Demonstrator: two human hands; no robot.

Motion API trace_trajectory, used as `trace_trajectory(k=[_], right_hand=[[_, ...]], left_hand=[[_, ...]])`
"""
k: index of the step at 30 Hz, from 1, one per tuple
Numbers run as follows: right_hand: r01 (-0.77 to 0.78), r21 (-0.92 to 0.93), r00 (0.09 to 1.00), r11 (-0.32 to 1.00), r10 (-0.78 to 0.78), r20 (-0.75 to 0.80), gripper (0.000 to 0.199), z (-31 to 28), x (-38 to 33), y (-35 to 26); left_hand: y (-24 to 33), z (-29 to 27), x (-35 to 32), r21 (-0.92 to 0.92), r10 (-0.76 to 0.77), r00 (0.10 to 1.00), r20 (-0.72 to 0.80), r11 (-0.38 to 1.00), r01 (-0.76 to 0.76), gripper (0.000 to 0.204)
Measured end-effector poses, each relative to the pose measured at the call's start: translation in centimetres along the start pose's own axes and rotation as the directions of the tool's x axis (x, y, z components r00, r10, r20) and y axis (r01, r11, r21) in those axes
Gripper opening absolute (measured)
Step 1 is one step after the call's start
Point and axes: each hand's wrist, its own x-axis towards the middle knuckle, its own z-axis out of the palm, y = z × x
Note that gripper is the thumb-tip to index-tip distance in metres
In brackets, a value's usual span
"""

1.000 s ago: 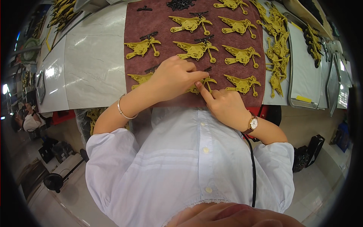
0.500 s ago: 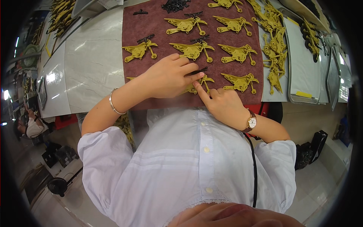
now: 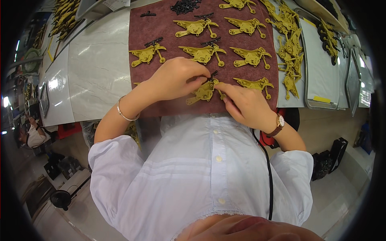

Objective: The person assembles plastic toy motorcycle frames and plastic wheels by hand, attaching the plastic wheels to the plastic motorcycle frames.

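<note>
Low on the maroon cloth, a yellow plastic piece shaped like a toy motorbike body lies between my hands. My left hand pinches a small black handlebar-like bar at that piece's upper end. With bent fingers, my right hand grips the piece's right side near its fork; its fingertips partly cover it. Just above my left hand is another yellow body with a black bar at its top. A further yellow body lies beside my right hand.
More yellow bodies lie in rows on the cloth. A heap of black bars and one loose bar are at the far side. Piled yellow parts and a metal-edged tray stand right; more yellow parts lie far left.
My left hand has drawn its fingers into a pinch at the black bar. My right hand has shifted right, and more of the yellow body between the hands now shows.
</note>
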Motion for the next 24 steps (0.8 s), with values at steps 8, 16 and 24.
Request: trace_trajectory(k=[8,16,24], right_hand=[[0.104,-0.421,0.99,0.901,-0.053,0.133,0.064,2.1,-0.5,-1.1],[0.135,-0.495,0.981,0.858,-0.046,0.187,0.064,2.1,-0.3,-1.4],[0.069,-0.32,0.983,0.945,-0.01,0.182,0.055,0.5,-0.6,-1.3]], left_hand=[[-0.1,0.8,1.6,-0.304,-0.321,0.94,0.114,0.89,0.341,0.028],[-1.1,-0.3,3.8,-0.263,-0.397,0.833,0.385,0.818,0.511,0.023],[1.2,-0.7,3.8,0.041,-0.364,0.91,0.2,0.931,0.364,0.02]])
